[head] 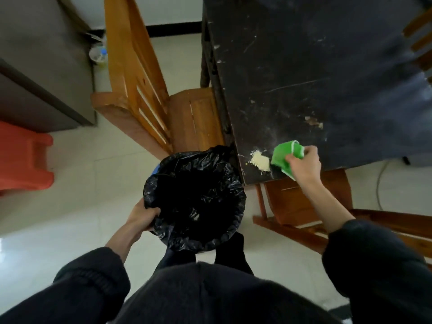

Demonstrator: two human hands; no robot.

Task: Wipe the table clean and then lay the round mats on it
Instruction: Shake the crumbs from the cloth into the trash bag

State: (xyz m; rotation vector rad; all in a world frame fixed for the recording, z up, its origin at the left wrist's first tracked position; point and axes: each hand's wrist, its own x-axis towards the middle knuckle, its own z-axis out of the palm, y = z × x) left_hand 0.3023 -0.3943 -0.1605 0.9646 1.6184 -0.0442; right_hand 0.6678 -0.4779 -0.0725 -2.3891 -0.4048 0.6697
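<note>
A black table fills the upper right, scratched and dusty. Near its front left corner lies a small heap of pale yellow crumbs. My right hand grips a green cloth that rests on the tabletop just right of the crumbs. My left hand holds the rim of a bin lined with a black bag, which sits just below and left of the table corner. No round mats are in view.
A wooden chair stands at the table's left side, another wooden chair at its front edge under my right arm. A red plastic stool and a grey cabinet are at the left. Pale tiled floor lies around.
</note>
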